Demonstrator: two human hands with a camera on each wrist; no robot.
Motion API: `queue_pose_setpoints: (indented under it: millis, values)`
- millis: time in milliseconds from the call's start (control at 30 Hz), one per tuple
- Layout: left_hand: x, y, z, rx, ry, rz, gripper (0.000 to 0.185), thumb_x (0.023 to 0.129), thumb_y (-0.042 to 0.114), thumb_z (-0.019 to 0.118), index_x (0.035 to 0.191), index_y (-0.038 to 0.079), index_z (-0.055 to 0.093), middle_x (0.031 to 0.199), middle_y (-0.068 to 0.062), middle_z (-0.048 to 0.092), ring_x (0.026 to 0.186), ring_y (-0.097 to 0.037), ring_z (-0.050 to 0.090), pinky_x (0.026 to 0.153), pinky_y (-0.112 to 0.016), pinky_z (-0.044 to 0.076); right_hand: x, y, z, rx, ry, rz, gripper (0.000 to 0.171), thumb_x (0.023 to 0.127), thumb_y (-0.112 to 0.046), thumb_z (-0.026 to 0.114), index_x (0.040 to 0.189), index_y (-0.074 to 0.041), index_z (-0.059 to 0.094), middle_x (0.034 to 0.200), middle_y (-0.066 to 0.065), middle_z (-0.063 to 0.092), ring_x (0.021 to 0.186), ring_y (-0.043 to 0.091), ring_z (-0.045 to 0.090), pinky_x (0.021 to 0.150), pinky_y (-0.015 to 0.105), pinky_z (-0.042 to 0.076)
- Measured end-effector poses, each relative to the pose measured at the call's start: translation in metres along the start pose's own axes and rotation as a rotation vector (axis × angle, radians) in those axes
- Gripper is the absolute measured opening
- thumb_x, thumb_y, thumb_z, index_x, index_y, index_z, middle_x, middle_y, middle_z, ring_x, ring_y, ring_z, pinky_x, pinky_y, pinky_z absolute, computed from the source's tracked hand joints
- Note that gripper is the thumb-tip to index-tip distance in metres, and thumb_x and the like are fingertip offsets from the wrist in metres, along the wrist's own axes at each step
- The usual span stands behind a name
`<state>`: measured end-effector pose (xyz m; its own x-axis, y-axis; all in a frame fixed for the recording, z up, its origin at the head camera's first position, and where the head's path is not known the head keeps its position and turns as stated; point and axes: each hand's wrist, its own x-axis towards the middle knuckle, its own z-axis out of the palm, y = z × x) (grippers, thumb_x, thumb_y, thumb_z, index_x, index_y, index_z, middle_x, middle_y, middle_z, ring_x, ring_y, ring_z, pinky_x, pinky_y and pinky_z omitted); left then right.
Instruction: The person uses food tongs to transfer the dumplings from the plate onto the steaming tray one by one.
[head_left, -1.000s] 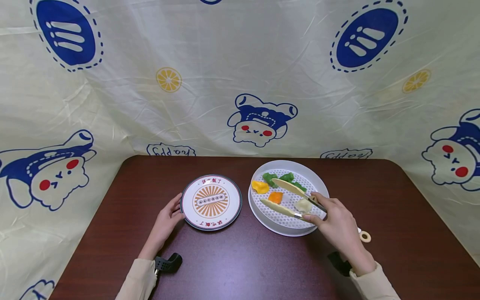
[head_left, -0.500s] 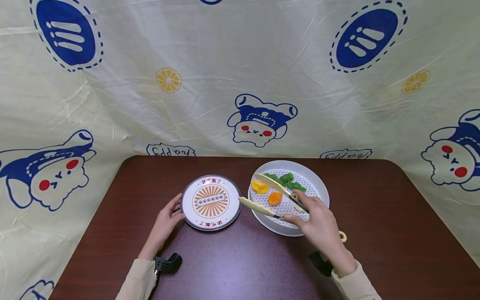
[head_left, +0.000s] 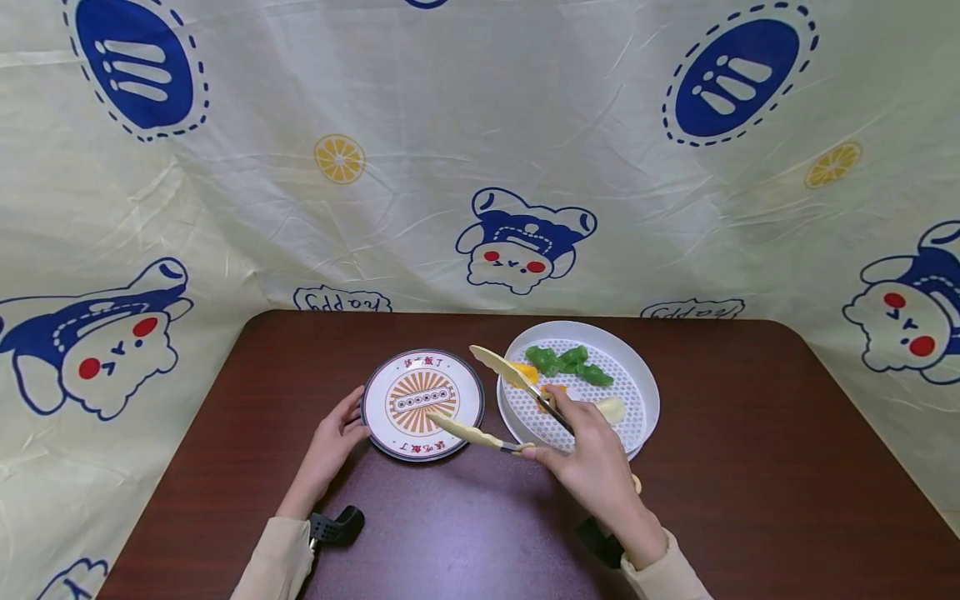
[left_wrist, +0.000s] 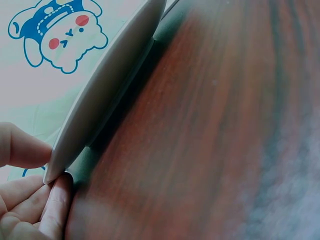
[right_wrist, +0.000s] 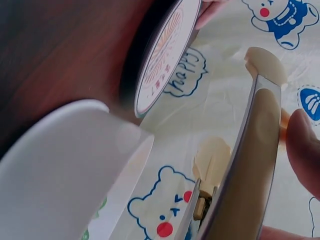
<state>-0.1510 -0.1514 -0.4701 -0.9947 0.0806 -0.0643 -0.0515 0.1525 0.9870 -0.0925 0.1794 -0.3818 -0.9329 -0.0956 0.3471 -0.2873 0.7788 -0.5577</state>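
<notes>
My left hand (head_left: pixel 330 446) grips the left rim of a round white plate (head_left: pixel 467 421) with a printed orange sunburst and red characters. The left wrist view shows the thumb on the plate's (left_wrist: pixel 107 82) upper face and fingers under its edge. My right hand (head_left: pixel 596 458) holds cream-tipped tongs (head_left: pixel 504 367), their arms spread, nothing between the tips. One tip hangs over the plate, the other over the gap beside the tray. A round white tray (head_left: pixel 647 367) with a perforated base carries green pieces (head_left: pixel 594 375), a yellow piece (head_left: pixel 527 372) and a pale piece (head_left: pixel 611 408). The tongs and right hand mostly hide an orange piece.
Plate and tray stand close together on a dark brown table (head_left: pixel 757 433). A pale sheet (head_left: pixel 420 225) with printed cartoons hangs behind the table's far edge. Each wrist bears a black camera mount (head_left: pixel 337 527).
My right hand has carried the tongs leftward from over the tray toward the plate, uncovering the pale piece and covering the orange one. My left hand and the plate have stayed put.
</notes>
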Motion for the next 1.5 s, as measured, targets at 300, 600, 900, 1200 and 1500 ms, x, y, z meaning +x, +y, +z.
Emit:
queue_pose_setpoints:
  millis: [300,600,900,1200,1500]
  values:
    - [0.001,0.001,0.000,-0.010,-0.008,0.007,0.063,0.088,-0.009,0.052,0.146,-0.005,0.029,0.145,-0.026,0.036,0.125,-0.033,0.041,0.099,-0.023,0.038,-0.009,-0.013,0.012,0.021,-0.005,0.041,0.084,0.063,-0.028,0.089,0.134,-0.002,0.053,0.116,0.014,0.062,0.107,0.030,0.055,0.086,0.049,0.046]
    - [0.001,0.001,0.001,-0.022,-0.009,0.014,0.063,0.088,-0.010,0.052,0.146,-0.006,0.029,0.144,-0.027,0.036,0.125,-0.033,0.041,0.092,-0.013,0.038,-0.021,-0.015,0.023,-0.011,0.008,0.042,0.084,0.060,-0.029,0.090,0.131,-0.001,0.056,0.115,0.014,0.064,0.103,0.030,0.058,0.083,0.048,0.048]
    - [0.002,0.000,0.000,-0.024,-0.006,0.015,0.063,0.088,-0.010,0.052,0.146,-0.005,0.029,0.143,-0.027,0.037,0.124,-0.034,0.042,0.088,-0.011,0.039,-0.031,-0.014,0.030,-0.042,0.006,0.055,0.080,0.059,-0.034,0.089,0.127,-0.003,0.060,0.108,0.011,0.066,0.095,0.028,0.060,0.076,0.047,0.049]
    - [0.001,0.001,0.000,-0.012,-0.010,0.000,0.063,0.089,-0.009,0.052,0.147,-0.005,0.028,0.145,-0.026,0.036,0.125,-0.033,0.041,0.091,-0.012,0.038,-0.040,-0.012,0.044,-0.030,0.019,0.068,0.081,0.060,-0.034,0.089,0.128,-0.002,0.058,0.113,0.012,0.065,0.101,0.030,0.059,0.080,0.049,0.049]
    - [-0.001,0.000,0.000,-0.027,-0.021,0.012,0.064,0.088,-0.010,0.051,0.147,-0.006,0.027,0.145,-0.027,0.035,0.125,-0.033,0.040,0.090,-0.011,0.038,-0.043,-0.011,0.051,-0.071,0.023,0.075,0.084,0.058,-0.033,0.090,0.129,-0.004,0.057,0.113,0.014,0.064,0.102,0.031,0.060,0.078,0.050,0.050]
